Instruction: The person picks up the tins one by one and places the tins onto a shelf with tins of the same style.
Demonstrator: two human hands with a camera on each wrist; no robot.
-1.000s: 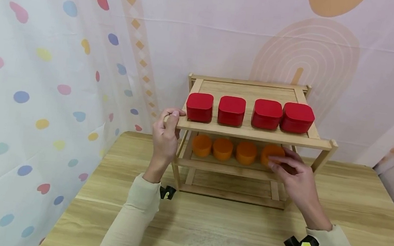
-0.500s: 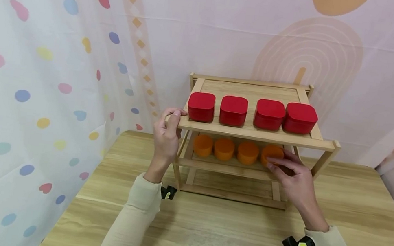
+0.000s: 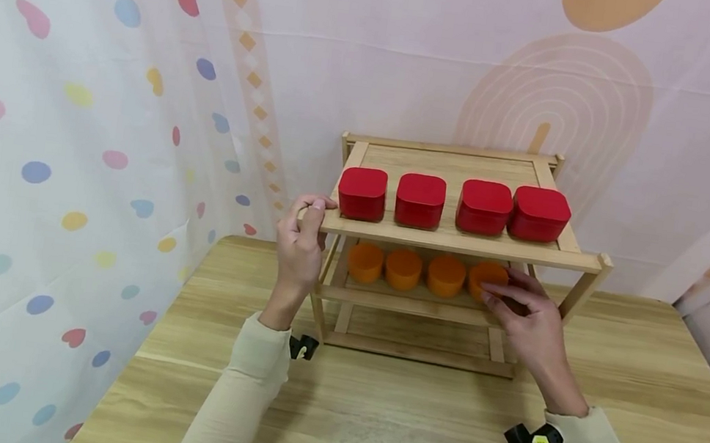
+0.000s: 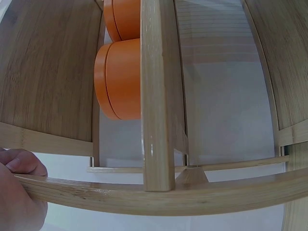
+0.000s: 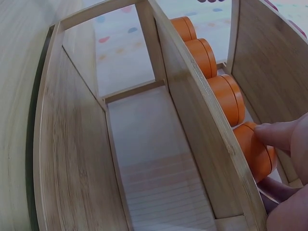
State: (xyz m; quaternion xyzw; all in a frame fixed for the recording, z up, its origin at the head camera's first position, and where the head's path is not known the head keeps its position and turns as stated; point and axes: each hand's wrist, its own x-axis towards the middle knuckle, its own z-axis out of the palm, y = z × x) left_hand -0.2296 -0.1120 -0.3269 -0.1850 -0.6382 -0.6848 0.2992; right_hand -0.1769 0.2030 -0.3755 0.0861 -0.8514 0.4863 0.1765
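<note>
A wooden three-tier rack (image 3: 458, 244) stands on the table. My left hand (image 3: 299, 252) grips the left front corner of its top shelf; in the left wrist view part of that hand (image 4: 21, 187) shows around the frame. Several round orange lidded tins (image 3: 404, 270) line the middle shelf. With thumb and fingers my right hand (image 3: 538, 322) holds the rightmost orange tin (image 5: 255, 151), which sits behind the shelf's front rail. Its thumb lies on the lid edge in the right wrist view, with other fingers at the tin's far side, partly hidden.
Several red rounded-square tins (image 3: 420, 201) stand in a row along the top shelf's front, above the right hand. A patterned curtain (image 3: 408, 58) hangs close behind the rack and at the left. The wooden table (image 3: 397, 419) extends in front.
My right hand and the rightmost orange tin have shifted slightly left, narrowing the gap to the neighbouring tin. The left hand stays on the shelf corner.
</note>
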